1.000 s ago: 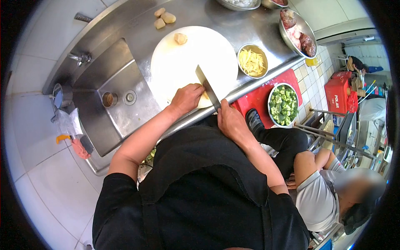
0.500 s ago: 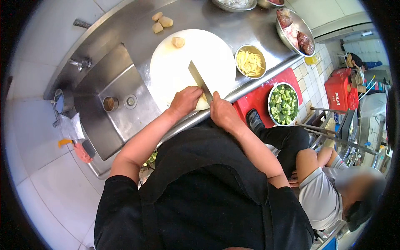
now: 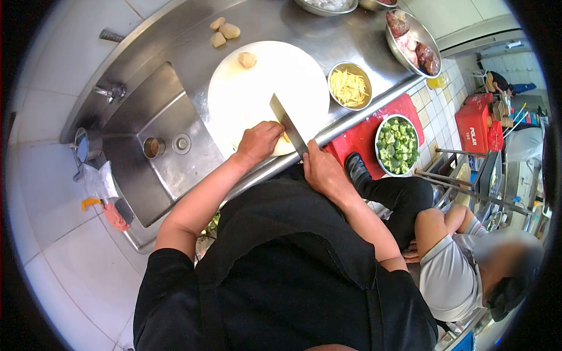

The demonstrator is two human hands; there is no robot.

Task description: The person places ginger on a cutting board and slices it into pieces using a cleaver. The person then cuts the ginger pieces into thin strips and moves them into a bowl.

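Note:
A round white cutting board point(image 3: 246, 99) lies at the front edge of the steel counter. My right hand point(image 3: 325, 174) is closed round the handle of a kitchen knife point(image 3: 285, 120), its blade slanting across the board toward the far left. My left hand point(image 3: 259, 143) rests on the board's near part, fingers curled down on a pale yellow piece of root point(image 3: 286, 137) beside the blade; most of that piece is hidden. Farther back on the board sits a peeled piece, perhaps ginger point(image 3: 247, 59). Right of the board stands a metal bowl of thin yellow strips point(image 3: 349, 88).
Peeled pieces point(image 3: 228, 31) lie behind the board. A sink point(image 3: 167, 117) is on the left. A bowl of meat point(image 3: 414, 44) stands at the back right; a bowl of cut green vegetables point(image 3: 397, 145) is lower down. A seated person point(image 3: 451, 269) is close on my right.
My right hand and the knife have shifted slightly right and toward me. My left hand stays about where it was, fingers still curled on the piece.

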